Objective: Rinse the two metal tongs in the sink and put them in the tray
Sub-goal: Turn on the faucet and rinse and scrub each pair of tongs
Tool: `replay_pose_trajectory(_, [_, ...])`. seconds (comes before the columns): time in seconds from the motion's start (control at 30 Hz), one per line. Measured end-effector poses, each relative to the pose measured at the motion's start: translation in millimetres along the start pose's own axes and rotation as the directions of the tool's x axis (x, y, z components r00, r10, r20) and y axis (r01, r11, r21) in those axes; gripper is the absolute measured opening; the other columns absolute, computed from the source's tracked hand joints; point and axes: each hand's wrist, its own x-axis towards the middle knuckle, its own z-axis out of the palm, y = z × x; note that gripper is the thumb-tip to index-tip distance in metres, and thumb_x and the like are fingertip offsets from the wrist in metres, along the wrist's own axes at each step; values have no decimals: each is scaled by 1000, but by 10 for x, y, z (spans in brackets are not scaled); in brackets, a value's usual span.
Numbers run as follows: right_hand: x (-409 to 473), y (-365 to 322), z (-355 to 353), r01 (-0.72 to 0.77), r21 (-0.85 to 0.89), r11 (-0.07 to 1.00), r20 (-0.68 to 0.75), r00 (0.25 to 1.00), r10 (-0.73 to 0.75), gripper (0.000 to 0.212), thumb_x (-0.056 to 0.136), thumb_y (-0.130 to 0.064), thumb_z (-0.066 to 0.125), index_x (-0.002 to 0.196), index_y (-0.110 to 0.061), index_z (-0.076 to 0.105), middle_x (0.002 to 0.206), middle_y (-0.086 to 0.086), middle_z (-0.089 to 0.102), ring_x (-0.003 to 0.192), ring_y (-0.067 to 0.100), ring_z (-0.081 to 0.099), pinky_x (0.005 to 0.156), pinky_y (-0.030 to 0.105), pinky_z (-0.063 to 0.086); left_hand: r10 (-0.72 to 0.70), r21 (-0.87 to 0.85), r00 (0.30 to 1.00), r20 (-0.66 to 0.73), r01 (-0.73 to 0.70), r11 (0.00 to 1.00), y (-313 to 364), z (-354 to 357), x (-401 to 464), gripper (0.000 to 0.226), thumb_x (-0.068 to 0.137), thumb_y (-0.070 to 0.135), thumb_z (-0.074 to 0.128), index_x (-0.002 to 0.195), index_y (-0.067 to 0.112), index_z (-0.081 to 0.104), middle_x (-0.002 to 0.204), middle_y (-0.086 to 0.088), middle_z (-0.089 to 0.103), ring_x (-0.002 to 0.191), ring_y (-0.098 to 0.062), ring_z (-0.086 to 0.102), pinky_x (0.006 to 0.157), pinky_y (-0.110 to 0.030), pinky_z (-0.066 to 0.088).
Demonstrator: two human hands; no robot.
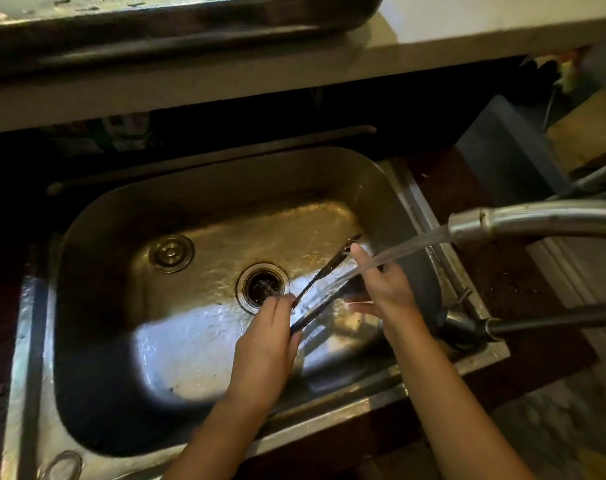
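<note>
Metal tongs (324, 271) lie slanted over the steel sink (128, 209), under the stream of water from the faucet (523, 221). My left hand (267, 337) grips the tongs at their near end, right of the drain (262, 286). My right hand (381, 285) holds the far part of the tongs, fingers rubbing along the arms where the water hits. I cannot make out a second pair of tongs. A metal tray (177, 36) sits on the counter beyond the sink.
A drain stopper (171, 252) lies on the sink floor at the left. The faucet's black hose (554, 322) runs to the right. A dark bin (509, 143) and clutter stand at the far right. A pale countertop (467, 32) overhangs behind.
</note>
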Motion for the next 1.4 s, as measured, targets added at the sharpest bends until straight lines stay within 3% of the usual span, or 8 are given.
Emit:
replay_pose_trajectory(0.23, [-8,27,-19,54,125,991,-22,998,-52,22,77,-22,72,92,-19,56,90,-2,59,91,18,62,61,26,57,53,7,998,25,-54,999,-14,-11,29,47,79,19,64,120,26,42,114,8,47,94,-14,55,68,-23,51])
replay_pose_trajectory(0.37, [22,18,-75,100,131,986,75,991,-110,10,83,-2,63,85,-11,58,73,-3,61,66,9,60,47,14,52,-148,-386,917,371,297,873,-27,-123,196,14,83,39,59,94,47,56,106,16,58,95,-2,55,74,-13,43])
replay_pose_trajectory(0.53, [76,46,-134,73,190,979,100,991,-93,30,83,-1,61,112,-3,53,74,6,60,61,10,61,47,15,54,-57,-574,834,548,425,700,-81,-264,300,20,91,16,52,77,19,68,76,-10,64,71,-14,67,69,-30,56])
replay_pose_trajectory(0.73, [75,63,-50,207,-251,946,53,978,-200,95,54,-36,85,132,-16,35,135,11,48,121,29,49,100,49,45,-63,-601,793,607,509,616,-71,-238,274,19,91,16,51,84,9,68,70,-8,67,60,-11,65,58,-21,54])
replay_pose_trajectory(0.87, [129,-63,-50,353,-166,921,-47,930,-365,22,72,-32,74,70,-30,53,77,4,64,73,22,62,71,45,48,-58,-655,810,583,511,557,-65,-202,253,20,90,11,51,81,9,69,63,-4,66,57,-9,66,55,-17,52])
replay_pose_trajectory(0.93, [180,-111,-93,380,-178,908,-55,917,-395,27,85,-35,61,61,-29,49,62,-2,53,59,15,52,62,38,46,-60,-658,814,577,508,555,-67,-203,244,22,90,11,51,80,13,70,60,1,68,56,-9,65,53,-16,51])
replay_pose_trajectory(1.07, [204,-148,-202,252,-54,966,157,958,-241,17,86,-41,57,78,-25,57,86,8,59,69,16,59,43,14,50,-67,-655,824,563,494,572,-65,-198,268,23,91,13,49,80,12,69,60,0,68,55,-7,64,51,-15,49])
replay_pose_trajectory(1.4, [73,-141,-236,368,-10,930,242,903,-355,40,77,6,66,114,-1,55,87,-1,67,71,2,67,56,12,53,23,-704,900,435,325,631,245,-173,678,13,85,20,59,95,21,68,84,-1,75,83,-15,72,74,-23,55])
